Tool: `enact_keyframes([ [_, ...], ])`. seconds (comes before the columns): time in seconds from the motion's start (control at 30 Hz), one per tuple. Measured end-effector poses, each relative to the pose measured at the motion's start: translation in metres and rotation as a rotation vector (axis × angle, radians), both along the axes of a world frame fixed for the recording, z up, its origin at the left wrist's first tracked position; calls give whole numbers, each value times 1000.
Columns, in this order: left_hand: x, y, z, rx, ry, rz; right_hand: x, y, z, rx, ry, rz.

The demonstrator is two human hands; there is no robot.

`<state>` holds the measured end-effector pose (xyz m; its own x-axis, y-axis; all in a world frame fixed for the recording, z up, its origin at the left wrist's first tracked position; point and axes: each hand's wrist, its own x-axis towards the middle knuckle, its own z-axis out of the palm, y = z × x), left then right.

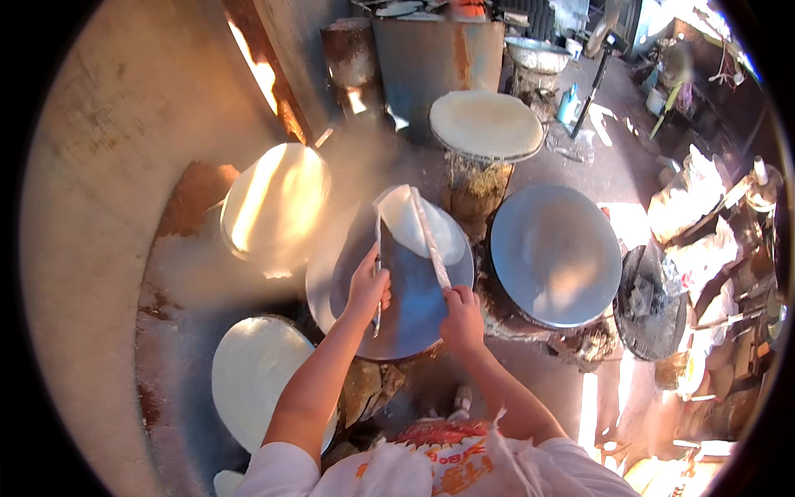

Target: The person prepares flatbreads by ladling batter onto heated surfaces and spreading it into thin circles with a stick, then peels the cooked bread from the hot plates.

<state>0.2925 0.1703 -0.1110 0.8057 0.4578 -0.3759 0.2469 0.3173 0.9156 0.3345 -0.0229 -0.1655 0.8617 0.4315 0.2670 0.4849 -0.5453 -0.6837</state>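
Over on the left there are two pale rounds, one farther back [281, 203] and one nearer [257, 381], then the left hand [370, 286] wrapped around a thin stick [378, 269] above the griddle [406, 319]. The white sheet [418, 228] is between the tips of that and a pale stick [430, 240], over the griddle's far part (can't tell if it's touching), with the right hand [462, 319] gripping the pale stick's near end. Right of that sits a big grey disc [555, 255].
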Motion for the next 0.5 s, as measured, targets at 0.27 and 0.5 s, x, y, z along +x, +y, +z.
enact_keyframes([
  [0.27,-38,55,-32,720,237,-46,-18,3,-6,9,-31,2],
  [0.5,-56,54,-29,989,350,-3,10,-12,0,7,-65,-27],
])
